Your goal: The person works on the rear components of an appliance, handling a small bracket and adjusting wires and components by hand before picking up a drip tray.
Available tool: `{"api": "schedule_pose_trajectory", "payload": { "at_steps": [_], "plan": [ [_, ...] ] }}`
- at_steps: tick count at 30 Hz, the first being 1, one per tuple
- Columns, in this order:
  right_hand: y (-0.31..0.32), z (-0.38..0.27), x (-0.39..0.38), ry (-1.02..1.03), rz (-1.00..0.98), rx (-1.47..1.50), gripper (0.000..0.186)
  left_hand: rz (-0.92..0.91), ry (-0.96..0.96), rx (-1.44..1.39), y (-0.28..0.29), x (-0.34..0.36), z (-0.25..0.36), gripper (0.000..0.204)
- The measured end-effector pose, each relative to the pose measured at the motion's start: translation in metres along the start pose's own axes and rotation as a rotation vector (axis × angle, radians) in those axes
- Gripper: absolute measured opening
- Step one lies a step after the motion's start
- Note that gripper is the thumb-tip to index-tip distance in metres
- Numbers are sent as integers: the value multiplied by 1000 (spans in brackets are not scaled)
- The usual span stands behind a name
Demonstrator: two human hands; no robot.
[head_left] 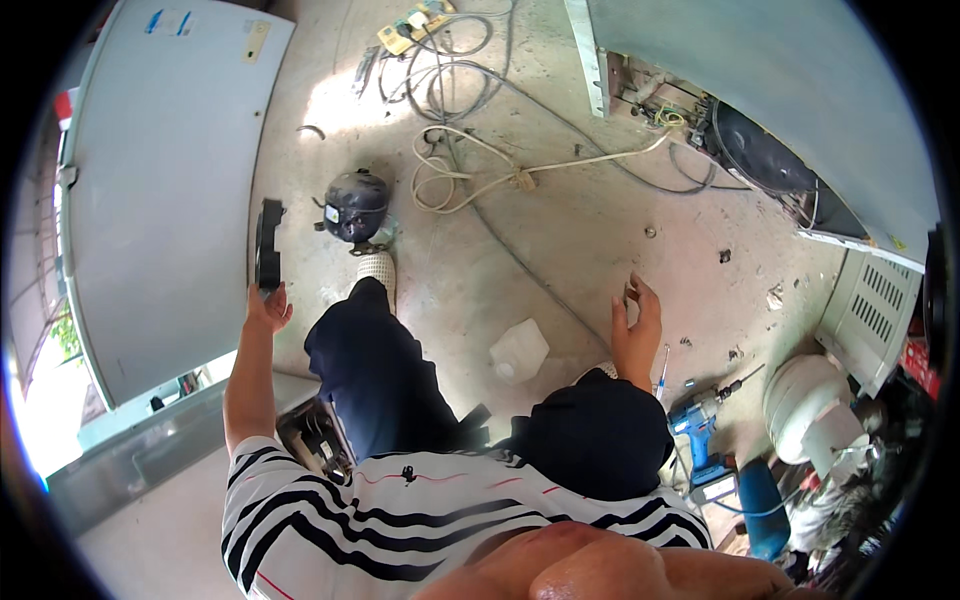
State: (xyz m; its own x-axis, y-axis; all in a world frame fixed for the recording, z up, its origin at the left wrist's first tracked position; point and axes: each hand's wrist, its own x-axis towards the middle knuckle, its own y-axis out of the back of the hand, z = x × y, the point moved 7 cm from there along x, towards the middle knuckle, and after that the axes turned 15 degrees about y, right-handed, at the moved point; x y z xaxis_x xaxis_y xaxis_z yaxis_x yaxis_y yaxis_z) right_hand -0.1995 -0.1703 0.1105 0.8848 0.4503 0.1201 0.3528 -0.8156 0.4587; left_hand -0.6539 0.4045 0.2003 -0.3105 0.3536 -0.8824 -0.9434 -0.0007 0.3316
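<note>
My left hand (268, 306) is closed on the lower end of a long black notched part (268, 243), held upright beside the white appliance panel on the left. What kind of part it is, I cannot make out. To its right, a black compressor (356, 206) sits on the floor just beyond my left shoe. My right hand (638, 322) hangs over the floor on the right, thumb and fingers apart and slightly curled, with nothing visible in them. Nearest to it are a thin screwdriver (663, 372) and a blue cordless drill (702, 424) with a long bit.
A large white appliance (165, 190) stands left. Another one (770, 60), upper right, has an opened compartment with a black compressor (755, 148). A coiled cable (470, 175) and a yellow power strip (415, 27) lie ahead. A translucent white container (519, 351) lies between my legs.
</note>
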Motion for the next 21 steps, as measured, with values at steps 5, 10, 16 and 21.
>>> {"api": "schedule_pose_trajectory", "payload": {
  "at_steps": [5, 10, 16, 21],
  "plan": [
    [-7, -15, -29, -219, -56, -73, 41, 84, 84, -18, 22, 152, 21, 45],
    [-4, -12, -65, -446, 25, -109, 35, -222, -17, 63, 30, 249, 43, 42],
    [2, -18, -118, -582, 258, -28, 38, -84, 504, 775, 47, 285, 64, 44],
    [-25, -68, -154, -743, 84, -187, 42, 147, 683, 2146, -10, 212, 115, 44]
  ]
}}
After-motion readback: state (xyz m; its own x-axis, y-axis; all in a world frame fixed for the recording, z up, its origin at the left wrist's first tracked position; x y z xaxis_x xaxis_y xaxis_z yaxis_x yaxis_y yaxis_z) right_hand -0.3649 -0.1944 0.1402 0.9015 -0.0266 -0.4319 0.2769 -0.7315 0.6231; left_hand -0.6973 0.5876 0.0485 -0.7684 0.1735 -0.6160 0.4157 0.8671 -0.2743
